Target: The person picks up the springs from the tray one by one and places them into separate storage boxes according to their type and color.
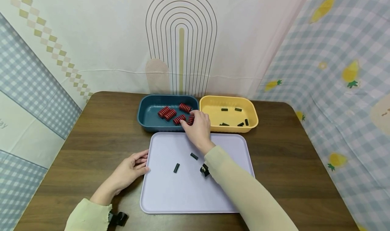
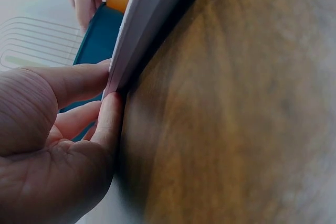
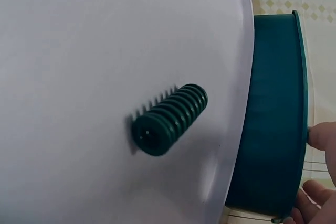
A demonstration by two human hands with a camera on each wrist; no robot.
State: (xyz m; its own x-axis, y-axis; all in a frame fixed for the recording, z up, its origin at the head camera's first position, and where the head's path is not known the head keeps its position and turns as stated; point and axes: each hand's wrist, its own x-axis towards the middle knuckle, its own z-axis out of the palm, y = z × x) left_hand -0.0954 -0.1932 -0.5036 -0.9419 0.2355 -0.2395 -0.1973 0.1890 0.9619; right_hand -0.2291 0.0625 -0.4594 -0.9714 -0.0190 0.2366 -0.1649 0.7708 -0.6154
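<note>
My right hand (image 1: 198,127) reaches over the near wall of the dark teal bin (image 1: 152,121), its thumb and fingers about a red coil spring (image 1: 190,120). Whether it grips that spring I cannot tell; in the right wrist view the bin wall hides the contact. Other red springs (image 1: 170,114) lie in the same bin. With its thumb and fingertips, my left hand (image 1: 129,171) touches the left edge of the pale lilac tray (image 1: 164,197). Two green springs lie apart on the tray, one (image 1: 176,168) left of the other (image 1: 194,156).
Right beside the teal bin stands a yellow bin (image 1: 210,102) with several small dark green springs (image 1: 238,109). Both bins stand behind the tray on a brown wooden table (image 1: 283,163). A patterned cloth (image 1: 115,38) hangs behind the table.
</note>
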